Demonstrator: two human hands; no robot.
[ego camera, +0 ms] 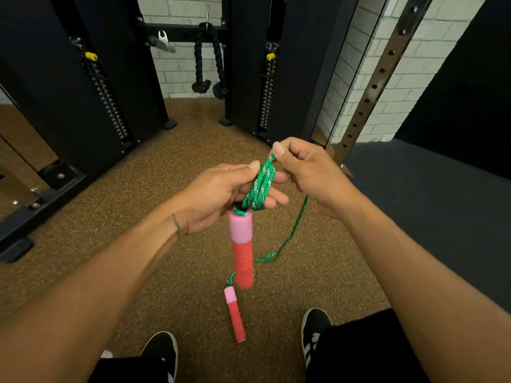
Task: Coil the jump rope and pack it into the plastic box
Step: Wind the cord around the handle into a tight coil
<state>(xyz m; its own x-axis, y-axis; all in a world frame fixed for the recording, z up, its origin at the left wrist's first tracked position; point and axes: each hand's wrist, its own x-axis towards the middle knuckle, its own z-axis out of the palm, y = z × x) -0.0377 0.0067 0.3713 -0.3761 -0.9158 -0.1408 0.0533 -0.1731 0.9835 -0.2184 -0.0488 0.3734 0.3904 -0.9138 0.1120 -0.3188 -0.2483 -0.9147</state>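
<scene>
Though no plastic box shows: left hand (221, 192), thumb pinning jump rope (260, 186) coils looped across its fingers; right hand (307, 172), just beside, pinching the free strand above them; upper handle (241, 244) hanging vertical; second handle (235, 316) lying on floor (110, 217).

- The green rope (293, 233) is passing behind the hanging handle (242, 250), losing a stretch from view there.
- Rope coils are covering parts of the left hand (218, 194) fingers (279, 200).
- The black shorts (359, 355) are overlapping the right shoe (313, 324).
</scene>
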